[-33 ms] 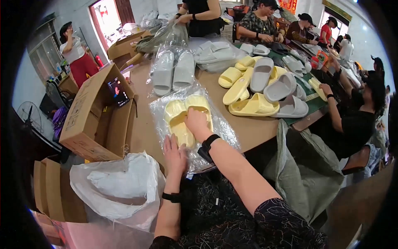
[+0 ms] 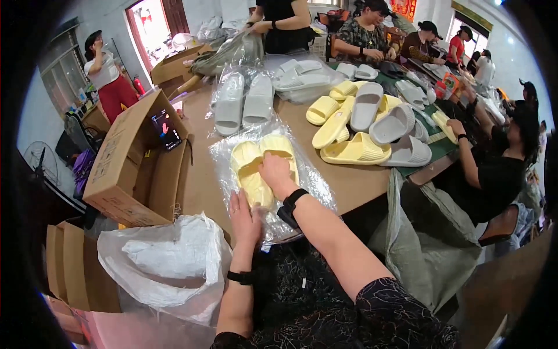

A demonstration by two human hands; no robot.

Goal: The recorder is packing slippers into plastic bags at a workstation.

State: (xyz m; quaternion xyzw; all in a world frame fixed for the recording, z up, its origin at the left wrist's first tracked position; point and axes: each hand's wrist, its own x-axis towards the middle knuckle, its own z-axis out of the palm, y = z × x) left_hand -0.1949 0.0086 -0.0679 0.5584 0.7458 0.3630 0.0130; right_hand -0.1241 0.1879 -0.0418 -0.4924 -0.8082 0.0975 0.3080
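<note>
Hardly anything shifting since earlier frame. Left hand resting at heel of yellow slides mid-frame, thumb spreading from fingers, probably stopping them skidding on clear plastic. Right hand reaching under strap, fingertips hiding, can't tell if pinching.

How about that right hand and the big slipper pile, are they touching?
Apart. The head view shows brown tabletop and clear plastic between the right hand and the slipper pile.
</note>
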